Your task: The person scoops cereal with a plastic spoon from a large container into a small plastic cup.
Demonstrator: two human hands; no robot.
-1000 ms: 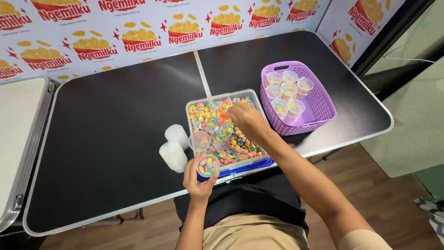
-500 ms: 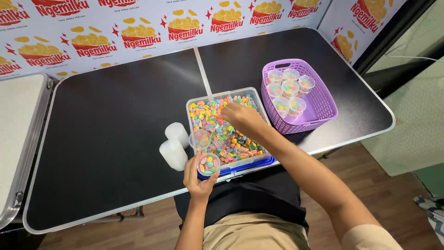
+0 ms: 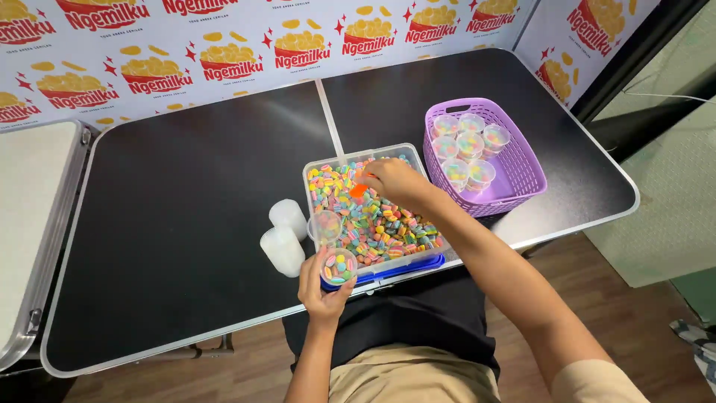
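My left hand (image 3: 322,289) holds a small clear cup (image 3: 338,268) partly filled with colourful candies, at the near left corner of a clear plastic tub (image 3: 316,177). The tub is full of striped multicoloured candies (image 3: 384,227). My right hand (image 3: 393,179) reaches into the far part of the tub and grips a small orange scoop (image 3: 359,189) over the candies. An empty clear cup (image 3: 326,225) sits inside the tub at its left side.
A purple basket (image 3: 518,170) to the right holds several filled, lidded cups (image 3: 468,154). Two stacks of white cups (image 3: 283,237) lie on their sides left of the tub. The black folding table (image 3: 164,224) has a centre seam; a patterned wall stands behind.
My right hand has shifted slightly within the far part of the tub, with the orange scoop now showing at its fingertips. The left hand and its cup stay in place.
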